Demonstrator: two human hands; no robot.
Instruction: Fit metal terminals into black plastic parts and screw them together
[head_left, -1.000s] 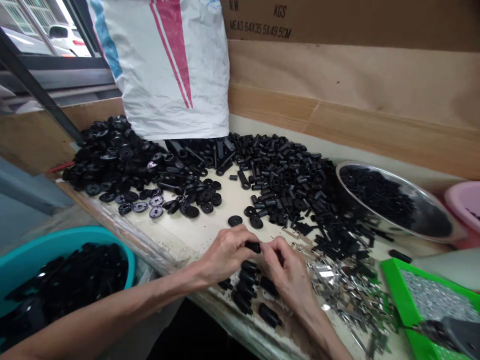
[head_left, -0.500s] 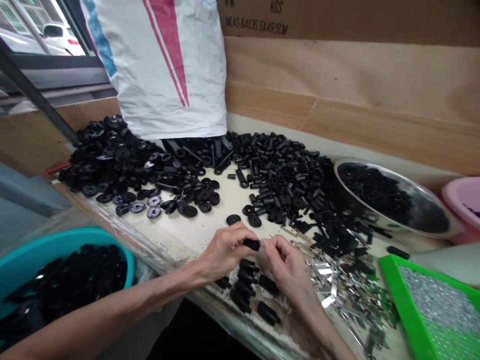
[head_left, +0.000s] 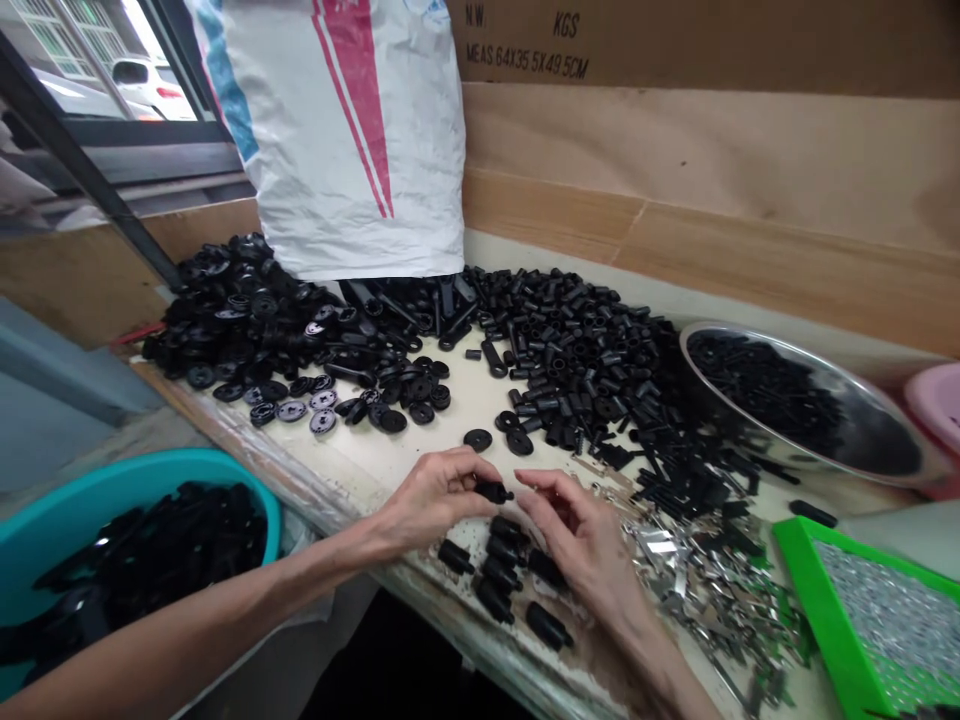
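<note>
Between the thumb and fingers of my left hand (head_left: 439, 497) is a short black plastic cylinder (head_left: 493, 491) with a narrow tip pointing right. My right hand (head_left: 574, 520) is just right of that tip, thumb and fingers apart, with nothing visible in them. Below both hands, several similar black cylinders (head_left: 499, 572) with narrow tips lie on the table near its front edge. One more (head_left: 455, 557) lies under my left wrist, and another (head_left: 548, 625) is closer to the edge, below my right hand.
Heaps of black round parts (head_left: 255, 320) and short black tubes (head_left: 577, 340) cover the back. Small metal strips (head_left: 712, 580) lie right, beside a green tray (head_left: 825, 620) and a steel bowl (head_left: 892, 440). A teal tub (head_left: 274, 510) stands left; a white sack (head_left: 360, 150) rises behind.
My right fingers have moved off the cylinder's tip and spread apart. My left hand still holds the cylinder. The whole view has shifted slightly.
</note>
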